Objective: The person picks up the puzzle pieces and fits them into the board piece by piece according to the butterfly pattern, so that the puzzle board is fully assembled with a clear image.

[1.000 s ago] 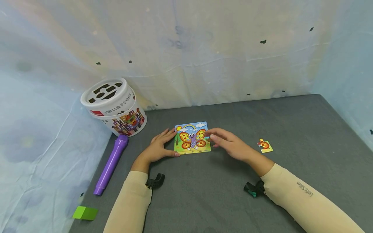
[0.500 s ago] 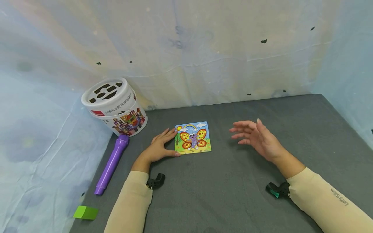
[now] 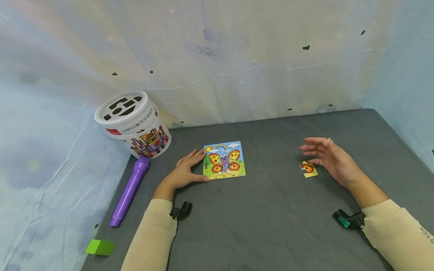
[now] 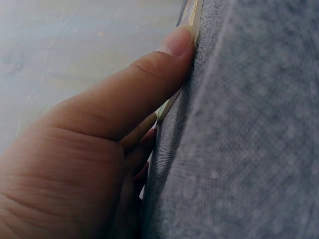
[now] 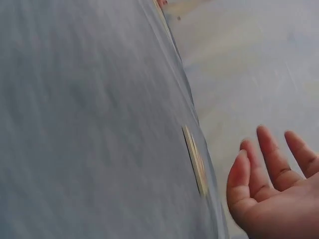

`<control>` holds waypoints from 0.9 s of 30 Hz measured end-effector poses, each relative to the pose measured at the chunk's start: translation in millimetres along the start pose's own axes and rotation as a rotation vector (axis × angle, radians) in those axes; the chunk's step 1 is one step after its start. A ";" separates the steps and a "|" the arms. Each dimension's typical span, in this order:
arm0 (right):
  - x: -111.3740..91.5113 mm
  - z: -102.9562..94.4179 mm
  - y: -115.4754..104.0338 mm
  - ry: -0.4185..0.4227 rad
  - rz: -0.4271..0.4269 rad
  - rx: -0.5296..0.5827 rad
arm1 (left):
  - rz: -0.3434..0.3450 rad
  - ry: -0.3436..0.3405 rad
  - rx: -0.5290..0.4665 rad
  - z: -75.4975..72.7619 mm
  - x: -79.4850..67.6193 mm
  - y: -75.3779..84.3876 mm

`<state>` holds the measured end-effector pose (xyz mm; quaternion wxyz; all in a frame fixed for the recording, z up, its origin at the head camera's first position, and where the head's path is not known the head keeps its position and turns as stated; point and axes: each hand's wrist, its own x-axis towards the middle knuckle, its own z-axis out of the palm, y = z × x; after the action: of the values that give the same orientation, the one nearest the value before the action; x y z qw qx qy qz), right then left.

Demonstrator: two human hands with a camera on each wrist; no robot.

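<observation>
A square butterfly jigsaw puzzle [image 3: 224, 160] lies flat on the grey cloth in the head view. My left hand [image 3: 185, 171] rests at its left side, fingertips on the upper left edge and thumb at the lower left corner. The left wrist view shows that thumb [image 4: 134, 89] against the puzzle's edge, its fingers partly hidden behind. Further right lies a loose puzzle piece [image 3: 309, 170] with orange rings on yellow. Just above and to the right of the piece, my right hand [image 3: 333, 162] hovers with loosely bent fingers and nothing in them. The right wrist view shows the piece edge-on [image 5: 195, 162].
At the back left, a white lidded bucket [image 3: 133, 126] with shape-cut holes stands on the table. A purple toy microphone [image 3: 129, 194] lies in front of it. Near the left edge sits a green block [image 3: 100, 247]. Fabric walls [image 3: 237, 75] enclose the back and sides.
My right hand has moved from the puzzle's right side across the cloth to the loose piece. The left hand and the puzzle have stayed in place.
</observation>
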<state>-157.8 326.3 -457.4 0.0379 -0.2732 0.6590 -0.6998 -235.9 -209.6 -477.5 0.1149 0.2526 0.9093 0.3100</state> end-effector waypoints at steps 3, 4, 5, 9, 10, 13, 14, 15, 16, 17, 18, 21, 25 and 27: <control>-2.8 -8.9 1.5 0.054 0.043 -0.082 | 0.001 0.001 -0.007 -0.1 -0.8 0.1; -3.6 -11.3 2.0 0.066 0.071 -0.126 | 0.001 0.001 -0.010 -0.1 -0.9 0.3; -4.4 -13.2 2.3 0.076 0.104 -0.179 | 0.002 0.001 -0.011 0.0 -1.0 0.3; -8.8 -19.7 2.2 0.044 0.248 -0.445 | 0.001 0.006 -0.006 0.3 -0.6 -0.5; -10.0 -21.3 2.2 0.023 0.271 -0.503 | 0.002 0.005 -0.004 0.4 -0.5 -0.6; -13.5 -25.3 1.4 -0.035 0.298 -0.598 | 0.002 0.004 0.001 0.5 -0.1 -0.7; -14.3 -26.6 1.2 -0.051 0.298 -0.612 | 0.000 0.003 0.003 0.6 -0.1 -0.7; -15.0 -27.8 1.1 -0.069 0.293 -0.635 | -0.001 0.002 0.004 0.5 0.0 -0.6; -15.5 -28.6 0.6 -0.086 0.291 -0.654 | -0.002 0.001 0.005 0.5 0.0 -0.6; -15.8 -29.1 0.3 -0.103 0.282 -0.681 | -0.003 0.001 0.005 0.5 0.1 -0.6; -15.7 -29.3 0.4 -0.118 0.275 -0.714 | -0.004 0.002 0.006 0.5 0.1 -0.7; -14.2 -27.6 -0.6 -0.147 0.263 -0.791 | -0.005 0.005 0.007 0.4 0.3 -1.0; -11.6 -20.9 -3.2 -0.129 0.268 -0.807 | -0.009 0.006 0.009 0.3 0.0 -1.1; -10.2 -17.0 -4.3 -0.101 0.270 -0.795 | -0.010 0.006 0.008 0.3 -0.2 -1.1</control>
<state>-155.2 346.3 -456.4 0.0530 -0.2119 0.9047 -0.3658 -236.1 -210.3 -478.4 0.1128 0.2478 0.9122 0.3063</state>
